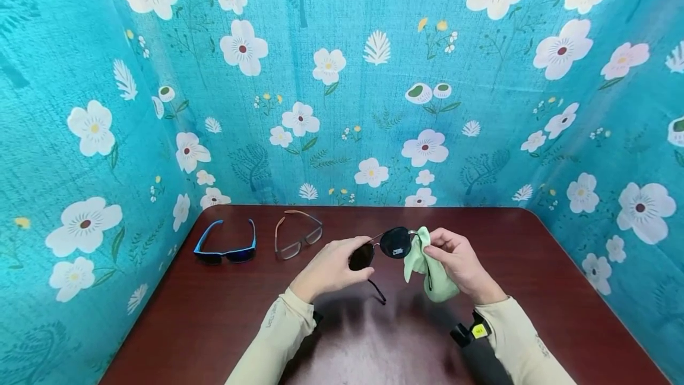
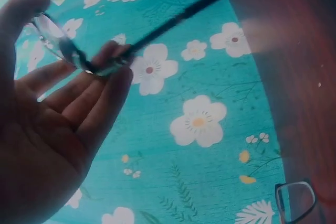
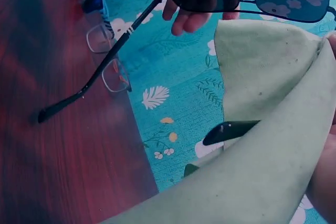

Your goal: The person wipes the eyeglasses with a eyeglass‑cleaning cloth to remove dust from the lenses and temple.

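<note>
Dark-lensed sunglasses (image 1: 396, 242) with a thin metal frame are held above the table between both hands. My left hand (image 1: 333, 266) grips them by the lens on its side, thumb below and fingers above; one black temple (image 3: 107, 59) sticks out free. A pale green cloth (image 1: 439, 281) hangs from my right hand (image 1: 464, 263), which pinches it around the other temple near the hinge. In the right wrist view the black tip (image 3: 231, 131) of that temple pokes out of the cloth's folds. Most right-hand fingers are hidden behind the cloth there.
Blue-framed sunglasses (image 1: 224, 254) lie at the table's back left. Beside them rest clear eyeglasses (image 1: 301, 242) with orange-brown temples. The dark red wooden table (image 1: 240, 314) ends at a blue flowered curtain (image 1: 342, 106) behind and on both sides.
</note>
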Demonstrator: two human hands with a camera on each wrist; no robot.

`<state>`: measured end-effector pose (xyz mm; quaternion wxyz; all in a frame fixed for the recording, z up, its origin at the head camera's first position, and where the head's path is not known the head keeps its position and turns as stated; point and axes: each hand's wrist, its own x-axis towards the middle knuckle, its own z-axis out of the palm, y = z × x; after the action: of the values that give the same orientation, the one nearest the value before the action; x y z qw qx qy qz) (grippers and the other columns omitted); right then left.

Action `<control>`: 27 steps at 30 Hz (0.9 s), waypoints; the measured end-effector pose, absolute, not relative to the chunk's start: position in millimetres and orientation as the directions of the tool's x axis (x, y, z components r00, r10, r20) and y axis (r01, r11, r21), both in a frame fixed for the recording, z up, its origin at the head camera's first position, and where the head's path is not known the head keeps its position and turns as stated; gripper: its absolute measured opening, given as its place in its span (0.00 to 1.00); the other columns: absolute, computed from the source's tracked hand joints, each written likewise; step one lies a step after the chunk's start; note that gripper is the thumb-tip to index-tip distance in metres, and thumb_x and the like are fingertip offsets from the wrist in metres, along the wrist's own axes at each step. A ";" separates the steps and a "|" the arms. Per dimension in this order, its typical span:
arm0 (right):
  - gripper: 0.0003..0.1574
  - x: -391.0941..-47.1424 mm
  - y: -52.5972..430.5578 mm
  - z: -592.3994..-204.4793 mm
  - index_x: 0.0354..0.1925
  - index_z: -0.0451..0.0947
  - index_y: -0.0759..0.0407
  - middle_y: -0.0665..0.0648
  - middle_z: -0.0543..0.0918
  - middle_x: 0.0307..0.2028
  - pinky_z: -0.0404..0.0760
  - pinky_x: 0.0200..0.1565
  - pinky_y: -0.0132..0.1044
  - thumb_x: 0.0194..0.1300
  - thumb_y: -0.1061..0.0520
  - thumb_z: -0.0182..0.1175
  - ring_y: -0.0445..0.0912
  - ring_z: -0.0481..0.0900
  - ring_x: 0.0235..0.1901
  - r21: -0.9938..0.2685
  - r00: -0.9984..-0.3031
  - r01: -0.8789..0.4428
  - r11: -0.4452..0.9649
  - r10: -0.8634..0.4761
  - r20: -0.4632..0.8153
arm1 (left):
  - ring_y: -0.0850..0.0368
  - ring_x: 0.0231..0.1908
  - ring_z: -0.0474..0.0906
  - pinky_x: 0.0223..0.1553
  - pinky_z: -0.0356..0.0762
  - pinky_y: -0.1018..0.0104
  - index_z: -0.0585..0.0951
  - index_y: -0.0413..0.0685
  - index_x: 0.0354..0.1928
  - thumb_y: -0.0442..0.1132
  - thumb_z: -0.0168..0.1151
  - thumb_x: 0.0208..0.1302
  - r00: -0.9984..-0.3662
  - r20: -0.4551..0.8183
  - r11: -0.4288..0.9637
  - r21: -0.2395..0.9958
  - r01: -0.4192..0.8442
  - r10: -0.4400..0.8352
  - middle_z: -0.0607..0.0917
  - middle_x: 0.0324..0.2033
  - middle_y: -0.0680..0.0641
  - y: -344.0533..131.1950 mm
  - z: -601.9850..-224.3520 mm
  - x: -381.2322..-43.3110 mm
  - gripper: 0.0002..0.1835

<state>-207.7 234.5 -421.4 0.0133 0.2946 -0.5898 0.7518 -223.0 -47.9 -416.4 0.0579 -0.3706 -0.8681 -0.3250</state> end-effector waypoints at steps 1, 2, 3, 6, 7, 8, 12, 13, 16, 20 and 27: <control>0.17 -207.4 234.4 -421.4 0.39 0.78 0.60 0.53 0.84 0.34 0.79 0.37 0.29 0.64 0.77 0.49 0.42 0.82 0.33 -0.881 -0.827 -0.370 -0.296 -0.328 0.458 | 0.65 0.33 0.74 0.34 0.74 0.72 0.73 0.50 0.60 0.49 0.63 0.60 -0.720 0.339 0.517 0.520 0.680 0.606 0.80 0.40 0.57 -48.2 -415.7 -222.7 0.26; 0.17 -207.3 234.5 -421.7 0.39 0.78 0.61 0.53 0.84 0.34 0.79 0.37 0.29 0.64 0.77 0.49 0.42 0.82 0.33 -0.881 -0.825 -0.370 -0.295 -0.332 0.457 | 0.65 0.31 0.74 0.32 0.73 0.73 0.74 0.51 0.58 0.49 0.63 0.60 -0.722 0.340 0.516 0.524 0.678 0.603 0.79 0.37 0.57 -48.5 -415.1 -222.7 0.25; 0.17 -207.5 234.8 -421.9 0.39 0.78 0.61 0.53 0.84 0.34 0.79 0.37 0.30 0.64 0.77 0.48 0.42 0.82 0.33 -0.881 -0.823 -0.368 -0.298 -0.337 0.457 | 0.65 0.30 0.73 0.31 0.73 0.73 0.74 0.51 0.57 0.48 0.63 0.60 -0.724 0.341 0.509 0.535 0.674 0.600 0.79 0.36 0.58 -48.9 -414.6 -222.7 0.24; 0.16 -208.6 236.8 -422.9 0.40 0.77 0.62 0.54 0.84 0.35 0.80 0.37 0.31 0.65 0.76 0.47 0.44 0.83 0.34 -0.884 -0.819 -0.354 -0.305 -0.356 0.451 | 0.65 0.30 0.73 0.32 0.74 0.72 0.74 0.51 0.56 0.47 0.63 0.61 -0.726 0.355 0.490 0.557 0.670 0.589 0.79 0.36 0.58 -49.6 -415.8 -223.5 0.22; 0.16 -208.7 237.2 -423.1 0.40 0.77 0.62 0.55 0.84 0.35 0.80 0.37 0.31 0.65 0.76 0.47 0.44 0.83 0.34 -0.886 -0.819 -0.348 -0.308 -0.360 0.447 | 0.65 0.30 0.74 0.32 0.74 0.72 0.74 0.51 0.56 0.47 0.63 0.61 -0.726 0.360 0.485 0.563 0.670 0.586 0.79 0.36 0.58 -49.6 -416.6 -223.9 0.22; 0.16 -208.7 237.7 -423.8 0.40 0.77 0.63 0.55 0.84 0.35 0.80 0.37 0.32 0.65 0.76 0.47 0.44 0.83 0.34 -0.886 -0.819 -0.345 -0.309 -0.362 0.445 | 0.65 0.30 0.74 0.32 0.74 0.72 0.74 0.51 0.56 0.47 0.63 0.61 -0.727 0.364 0.479 0.569 0.669 0.583 0.79 0.36 0.58 -49.7 -417.3 -224.2 0.22; 0.16 -207.7 238.7 -426.2 0.39 0.77 0.62 0.55 0.84 0.34 0.81 0.36 0.32 0.65 0.76 0.47 0.45 0.83 0.32 -0.893 -0.833 -0.322 -0.316 -0.354 0.426 | 0.65 0.29 0.73 0.31 0.74 0.71 0.73 0.51 0.57 0.47 0.62 0.62 -0.737 0.375 0.453 0.606 0.653 0.562 0.79 0.36 0.58 -51.2 -419.7 -225.8 0.22; 0.17 -207.4 239.1 -427.0 0.39 0.77 0.61 0.55 0.84 0.33 0.81 0.35 0.32 0.65 0.77 0.47 0.44 0.83 0.32 -0.892 -0.837 -0.322 -0.317 -0.345 0.425 | 0.65 0.29 0.74 0.31 0.74 0.70 0.72 0.51 0.57 0.48 0.62 0.63 -0.741 0.378 0.441 0.622 0.647 0.555 0.79 0.37 0.58 -51.7 -419.8 -226.2 0.23; 0.18 -207.1 240.4 -428.8 0.39 0.78 0.60 0.54 0.84 0.33 0.80 0.33 0.31 0.65 0.77 0.47 0.43 0.82 0.31 -0.889 -0.851 -0.323 -0.324 -0.310 0.423 | 0.65 0.31 0.75 0.33 0.75 0.68 0.71 0.50 0.59 0.47 0.61 0.64 -0.752 0.385 0.404 0.665 0.628 0.535 0.80 0.42 0.58 -53.2 -420.9 -228.5 0.24; 0.18 -207.4 242.3 -431.6 0.39 0.79 0.58 0.52 0.84 0.33 0.79 0.33 0.30 0.65 0.76 0.48 0.42 0.82 0.31 -0.895 -0.869 -0.321 -0.311 -0.278 0.408 | 0.66 0.34 0.76 0.35 0.76 0.68 0.69 0.50 0.61 0.47 0.61 0.64 -0.767 0.381 0.392 0.692 0.607 0.516 0.80 0.46 0.56 -54.5 -423.4 -230.5 0.25; 0.18 -209.9 244.7 -436.1 0.40 0.78 0.57 0.52 0.84 0.34 0.80 0.34 0.30 0.66 0.75 0.47 0.42 0.82 0.32 -0.899 -0.874 -0.298 -0.322 -0.287 0.392 | 0.64 0.30 0.72 0.31 0.74 0.69 0.69 0.51 0.62 0.46 0.62 0.63 -0.783 0.407 0.412 0.684 0.602 0.469 0.79 0.42 0.56 -53.2 -424.2 -230.9 0.26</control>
<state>-209.9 244.7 -436.1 0.0034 0.2511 -0.5824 0.7732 -230.9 -53.2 -424.2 0.0759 -0.3202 -0.8367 -0.4377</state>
